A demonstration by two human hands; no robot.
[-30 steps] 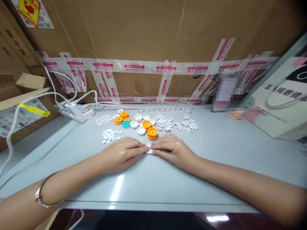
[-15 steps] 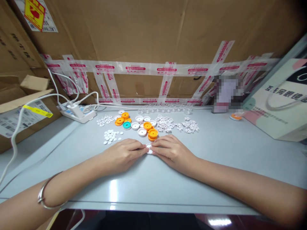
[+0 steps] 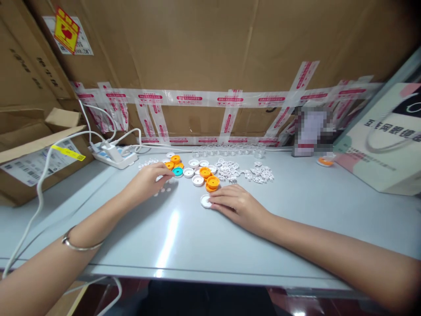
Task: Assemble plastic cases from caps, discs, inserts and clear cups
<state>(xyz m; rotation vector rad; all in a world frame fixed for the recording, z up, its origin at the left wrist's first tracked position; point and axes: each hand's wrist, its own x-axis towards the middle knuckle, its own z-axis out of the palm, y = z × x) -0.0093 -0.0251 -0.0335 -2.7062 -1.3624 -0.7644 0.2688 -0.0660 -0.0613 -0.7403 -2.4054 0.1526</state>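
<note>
A white, shallow round piece with a raised rim lies on the table in front of me. The thumb and fingertips of my right hand hold its right edge, and the fingers hide part of it. My left hand is farther left, above the small white discs, most of which it covers. Its fingers are curved with a gap between thumb and index, and the tips are beside a teal round piece. Orange round pieces and white ones lie grouped behind the hands.
White openwork pieces are heaped behind my right hand. Clear round cups line the back near a cardboard box. A power strip with white cables lies left. An orange-and-white piece sits near a printed carton.
My left hand has let go of the white round piece and moved left to the teal piece. My right hand stays at the white piece's edge. The view has shifted slightly.
</note>
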